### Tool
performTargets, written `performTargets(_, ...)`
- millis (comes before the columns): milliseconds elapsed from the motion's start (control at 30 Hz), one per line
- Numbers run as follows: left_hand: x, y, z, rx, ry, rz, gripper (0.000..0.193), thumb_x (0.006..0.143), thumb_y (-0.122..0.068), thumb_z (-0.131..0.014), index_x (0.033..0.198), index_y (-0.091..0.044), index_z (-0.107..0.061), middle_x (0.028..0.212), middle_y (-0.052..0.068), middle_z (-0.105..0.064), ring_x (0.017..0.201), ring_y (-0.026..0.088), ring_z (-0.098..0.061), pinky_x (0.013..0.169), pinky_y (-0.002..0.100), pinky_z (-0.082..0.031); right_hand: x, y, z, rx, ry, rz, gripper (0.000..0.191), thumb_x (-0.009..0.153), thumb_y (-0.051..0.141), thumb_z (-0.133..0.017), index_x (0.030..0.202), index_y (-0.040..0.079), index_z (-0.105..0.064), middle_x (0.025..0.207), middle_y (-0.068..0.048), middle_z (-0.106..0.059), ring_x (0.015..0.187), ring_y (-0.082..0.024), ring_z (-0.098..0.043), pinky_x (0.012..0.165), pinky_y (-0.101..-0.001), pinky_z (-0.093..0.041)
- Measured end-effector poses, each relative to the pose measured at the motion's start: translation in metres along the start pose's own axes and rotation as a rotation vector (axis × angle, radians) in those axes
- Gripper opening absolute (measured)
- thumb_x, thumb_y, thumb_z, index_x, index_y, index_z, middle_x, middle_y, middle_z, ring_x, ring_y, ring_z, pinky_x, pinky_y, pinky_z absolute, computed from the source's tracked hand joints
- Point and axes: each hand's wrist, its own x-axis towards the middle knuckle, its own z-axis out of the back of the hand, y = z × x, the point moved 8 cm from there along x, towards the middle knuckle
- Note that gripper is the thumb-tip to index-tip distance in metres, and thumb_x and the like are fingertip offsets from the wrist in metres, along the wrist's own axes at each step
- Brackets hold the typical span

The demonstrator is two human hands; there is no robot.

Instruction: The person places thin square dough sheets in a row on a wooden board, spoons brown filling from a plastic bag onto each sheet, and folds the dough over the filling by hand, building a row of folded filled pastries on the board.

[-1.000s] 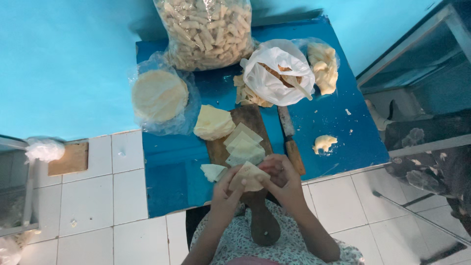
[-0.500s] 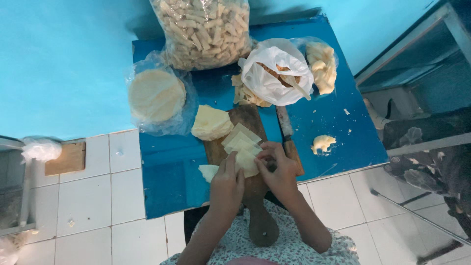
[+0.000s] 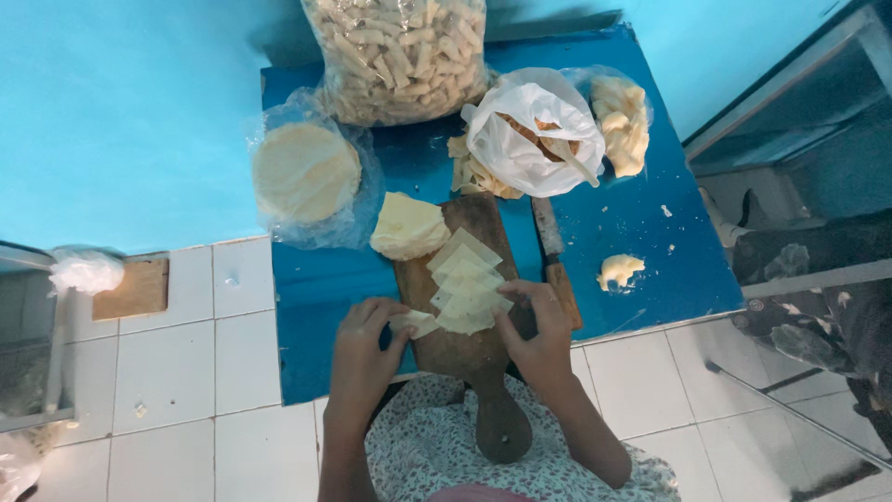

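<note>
Seen from above, a person in a floral-print garment is working at a low blue bench (image 3: 316, 307) set against a turquoise wall, both bare hands resting at a brown wooden paddle-shaped cutting board (image 3: 465, 358) whose handle is pointing back toward the person's lap. The left hand (image 3: 364, 349) is pinching a small pale triangular piece of dough wrapper (image 3: 414, 323) at the board's left edge, its grip closing lightly on that piece. The right hand (image 3: 537, 333) is pressing its fingertips against a fanned stack of pale square dough wrappers (image 3: 467, 284) lying on the middle of the board; whether that grip is closing on the stack or only touching it cannot be told. A folded mound of pale yellow dough sheets (image 3: 407, 226) is sitting at the board's upper left corner, and a wooden-handled knife (image 3: 556, 265) is lying just beside the board's right edge. Farther back on the bench are lying a round stack of flat wrappers in clear plastic (image 3: 305, 172), a large clear bag of pale rolled sticks (image 3: 400, 51), a white plastic bag holding filling and a spoon (image 3: 534, 130) and a small lump of dough (image 3: 618, 270).
</note>
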Motion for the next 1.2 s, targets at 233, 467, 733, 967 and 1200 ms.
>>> performTargets(233,-0.013,-0.009,0.013,0.014,-0.189,-0.085,0.008,0.086,-0.009,-0.076,0.092,-0.005,-0.072,0.095,0.01,-0.073,0.093,0.029,-0.068,0.079,0.041,-0.052,-0.007,0.028,-0.015,0.115,0.177,0.068,0.036,0.083,0.006,-0.081,0.115,0.007,-0.064,0.114,-0.008,-0.071,0.11,-0.023,-0.071,0.093,-0.0346,-0.054)
performTargets(467,-0.027,0.019,-0.043,-0.812,0.156,0.328,0.01,0.095,-0.011,-0.07,0.098,-0.002,-0.074,0.083,0.002,-0.073,0.078,0.008,-0.068,0.068,0.027,-0.053,-0.024,0.014,-0.049,0.683,0.353,-0.233,0.046,0.088,-0.005,-0.075,0.128,0.005,-0.054,0.112,-0.008,-0.069,0.11,-0.016,-0.069,0.094,-0.0344,-0.06)
performTargets(733,-0.034,-0.005,-0.076,-0.853,0.328,0.218,0.02,0.089,-0.012,-0.076,0.103,-0.002,-0.066,0.091,0.002,-0.073,0.084,0.007,-0.069,0.072,0.026,-0.056,-0.031,-0.012,-0.032,0.785,0.317,-0.273,0.044,0.091,-0.011,-0.07,0.129,0.002,-0.052,0.106,-0.008,-0.064,0.104,-0.015,-0.067,0.091,-0.0326,-0.058)
performTargets(967,-0.037,0.0,-0.082,-0.794,0.255,0.25,0.024,0.102,-0.018,-0.059,0.109,-0.001,-0.075,0.085,0.003,-0.076,0.076,0.005,-0.068,0.064,0.023,-0.052,-0.038,-0.024,-0.033,0.965,0.379,-0.563,0.054,0.08,-0.007,-0.071,0.126,0.011,-0.051,0.103,-0.005,-0.067,0.099,-0.015,-0.07,0.079,-0.0342,-0.06)
performTargets(1200,-0.042,-0.018,-0.074,-0.635,0.215,0.221,0.025,0.103,-0.018,-0.058,0.107,0.0,-0.075,0.079,0.006,-0.077,0.07,0.009,-0.073,0.061,0.027,-0.056,-0.039,-0.035,-0.011,0.8,0.194,-0.324,0.046,0.092,-0.006,-0.072,0.133,0.002,-0.054,0.103,-0.01,-0.065,0.104,-0.019,-0.068,0.093,-0.0337,-0.057)
